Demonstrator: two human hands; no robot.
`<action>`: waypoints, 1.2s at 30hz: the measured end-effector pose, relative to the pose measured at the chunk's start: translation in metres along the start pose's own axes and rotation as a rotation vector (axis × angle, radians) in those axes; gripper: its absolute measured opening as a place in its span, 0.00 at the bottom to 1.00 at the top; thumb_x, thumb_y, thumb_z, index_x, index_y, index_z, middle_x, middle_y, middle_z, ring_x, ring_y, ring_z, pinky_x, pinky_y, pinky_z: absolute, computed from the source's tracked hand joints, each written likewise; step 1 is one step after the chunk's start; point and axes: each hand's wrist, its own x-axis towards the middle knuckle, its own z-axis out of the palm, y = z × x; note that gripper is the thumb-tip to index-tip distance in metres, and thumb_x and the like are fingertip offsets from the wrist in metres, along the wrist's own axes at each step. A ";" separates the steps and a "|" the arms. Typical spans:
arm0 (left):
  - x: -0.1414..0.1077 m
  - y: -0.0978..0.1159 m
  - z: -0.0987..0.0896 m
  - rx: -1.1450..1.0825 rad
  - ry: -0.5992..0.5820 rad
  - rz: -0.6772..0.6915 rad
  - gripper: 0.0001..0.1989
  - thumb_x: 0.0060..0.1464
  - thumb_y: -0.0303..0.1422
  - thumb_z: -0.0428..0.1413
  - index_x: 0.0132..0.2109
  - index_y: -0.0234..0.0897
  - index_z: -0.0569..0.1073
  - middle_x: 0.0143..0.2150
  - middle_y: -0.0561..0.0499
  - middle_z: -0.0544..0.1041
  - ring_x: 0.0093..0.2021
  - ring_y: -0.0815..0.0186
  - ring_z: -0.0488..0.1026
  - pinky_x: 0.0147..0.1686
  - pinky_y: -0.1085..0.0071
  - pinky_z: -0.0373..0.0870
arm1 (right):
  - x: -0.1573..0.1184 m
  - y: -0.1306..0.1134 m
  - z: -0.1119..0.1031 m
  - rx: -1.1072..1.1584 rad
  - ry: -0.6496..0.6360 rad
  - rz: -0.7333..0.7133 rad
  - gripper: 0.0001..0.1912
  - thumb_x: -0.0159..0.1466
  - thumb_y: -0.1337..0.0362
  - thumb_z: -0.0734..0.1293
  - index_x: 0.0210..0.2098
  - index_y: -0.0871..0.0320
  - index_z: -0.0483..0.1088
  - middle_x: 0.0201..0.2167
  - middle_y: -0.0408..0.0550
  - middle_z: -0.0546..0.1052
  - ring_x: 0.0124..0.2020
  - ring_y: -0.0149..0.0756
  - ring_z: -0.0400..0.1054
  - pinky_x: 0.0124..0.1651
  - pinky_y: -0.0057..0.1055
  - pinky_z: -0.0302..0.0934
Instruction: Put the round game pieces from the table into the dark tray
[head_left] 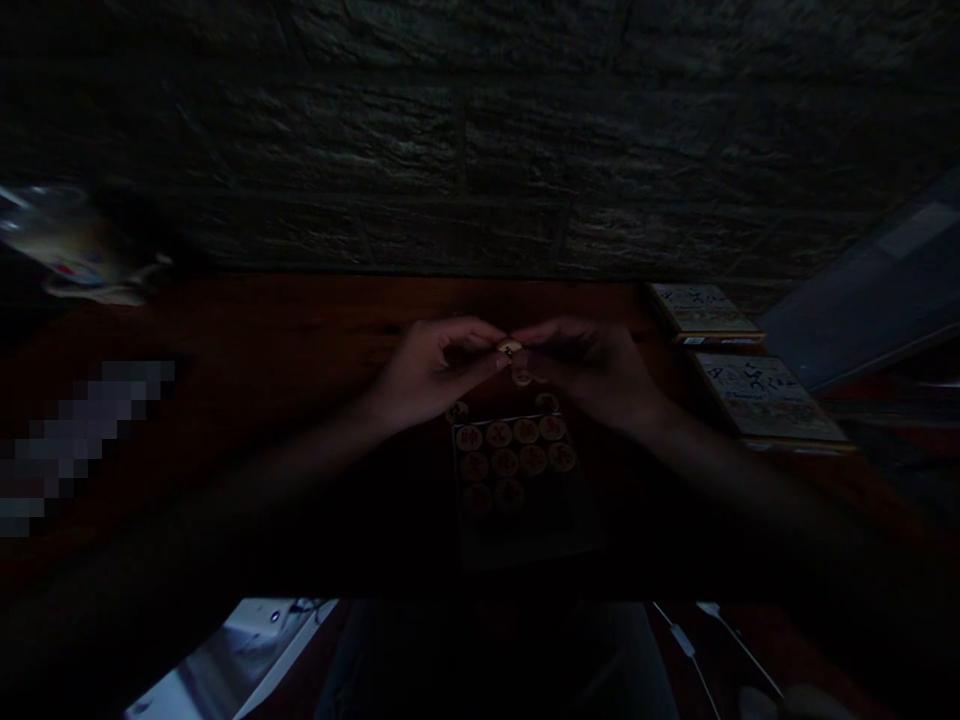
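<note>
Between the fingertips of my left hand [431, 368] and my right hand [600, 370] is a round Chinese chess piece [509, 347] with a dark character. Both hands pinch it above the table, thumbs toward me. More loose pieces lie just below the hands, among them a dark-marked piece [457, 411] on the left and another piece [547, 403] on the right. Nearer to me rests an open box [551, 495] with several red-marked pieces [504, 462] in rows; its front right part shows no pieces. The light is very dim.
On the right of the wooden table [300, 330] lie two flat boxes [772, 395] with dark writing. A plastic-wrapped item [67, 240] stands at the far left. A stone wall [480, 150] rises behind the table. White cables [682, 640] hang at the lower right.
</note>
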 end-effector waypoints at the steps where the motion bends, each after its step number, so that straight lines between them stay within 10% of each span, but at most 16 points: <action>1: -0.001 0.001 0.000 0.007 0.007 0.006 0.08 0.61 0.34 0.68 0.45 0.37 0.85 0.44 0.46 0.88 0.42 0.62 0.85 0.43 0.71 0.79 | 0.000 0.000 0.000 0.004 -0.001 -0.004 0.16 0.59 0.54 0.82 0.42 0.54 0.85 0.33 0.45 0.85 0.32 0.35 0.79 0.37 0.33 0.75; 14: 0.000 0.005 0.000 -0.046 0.019 -0.037 0.08 0.61 0.34 0.66 0.45 0.36 0.87 0.36 0.48 0.87 0.31 0.68 0.81 0.30 0.74 0.74 | -0.002 -0.004 0.003 0.071 0.058 0.040 0.12 0.59 0.57 0.82 0.41 0.53 0.87 0.32 0.45 0.87 0.30 0.32 0.80 0.36 0.29 0.74; 36: -0.004 0.009 0.004 0.059 0.013 0.067 0.05 0.64 0.31 0.65 0.44 0.36 0.86 0.41 0.48 0.88 0.39 0.65 0.85 0.38 0.74 0.78 | -0.005 -0.008 0.010 0.162 0.086 0.099 0.16 0.54 0.54 0.85 0.33 0.57 0.82 0.29 0.45 0.85 0.27 0.33 0.80 0.33 0.29 0.78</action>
